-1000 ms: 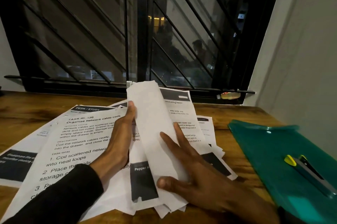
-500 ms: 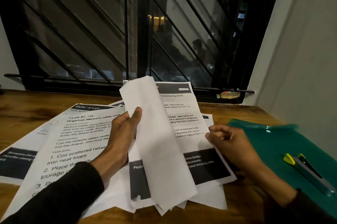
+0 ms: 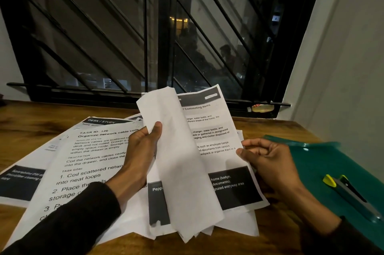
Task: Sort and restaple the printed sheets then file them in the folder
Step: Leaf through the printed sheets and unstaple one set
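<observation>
My left hand [image 3: 141,151] grips a bundle of white sheets [image 3: 182,163] that is turned up on edge, blank back facing me, thumb on its front. My right hand [image 3: 268,157] pinches the right edge of a printed sheet headed "Commuting Items" [image 3: 216,130], lifted behind the bundle. More printed sheets [image 3: 91,163] lie fanned on the wooden table to the left and under the held ones. A green plastic folder [image 3: 324,163] lies at the right. On it rests a grey stapler with yellow tips [image 3: 349,194].
The wooden table [image 3: 33,121] runs to a barred window [image 3: 158,36] at the back. A white wall [image 3: 342,88] closes the right side. A small object [image 3: 261,108] sits on the window sill.
My right hand left the top of the pile, moved right and took the printed sheet's edge. The bundle in my left hand tipped up and the sheet behind it rose.
</observation>
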Motion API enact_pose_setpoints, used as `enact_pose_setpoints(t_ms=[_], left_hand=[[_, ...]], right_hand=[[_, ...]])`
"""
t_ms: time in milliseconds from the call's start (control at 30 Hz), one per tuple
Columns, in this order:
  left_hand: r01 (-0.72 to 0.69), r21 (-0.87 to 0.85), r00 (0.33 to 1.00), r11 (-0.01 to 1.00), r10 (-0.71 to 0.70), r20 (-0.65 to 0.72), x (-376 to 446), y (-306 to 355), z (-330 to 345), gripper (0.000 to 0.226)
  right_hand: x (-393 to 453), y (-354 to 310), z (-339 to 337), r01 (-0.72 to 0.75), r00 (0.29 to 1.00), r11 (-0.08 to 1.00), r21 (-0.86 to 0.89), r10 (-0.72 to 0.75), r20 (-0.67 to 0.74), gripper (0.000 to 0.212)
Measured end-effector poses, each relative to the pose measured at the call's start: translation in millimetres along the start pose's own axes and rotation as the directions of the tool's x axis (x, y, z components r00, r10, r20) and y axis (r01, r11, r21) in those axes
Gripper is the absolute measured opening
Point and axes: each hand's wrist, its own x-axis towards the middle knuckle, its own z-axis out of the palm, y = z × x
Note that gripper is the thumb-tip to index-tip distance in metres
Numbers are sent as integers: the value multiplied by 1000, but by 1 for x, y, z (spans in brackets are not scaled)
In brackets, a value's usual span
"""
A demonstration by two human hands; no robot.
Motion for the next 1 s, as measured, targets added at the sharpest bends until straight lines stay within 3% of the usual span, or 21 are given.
enact_pose_setpoints(t_ms=[1000], left_hand=[[-24,12,1000,1000,24,18,-2,0,-1,18]], right_hand=[[-2,3,2,84,996,992,-94,-87,-24,10]])
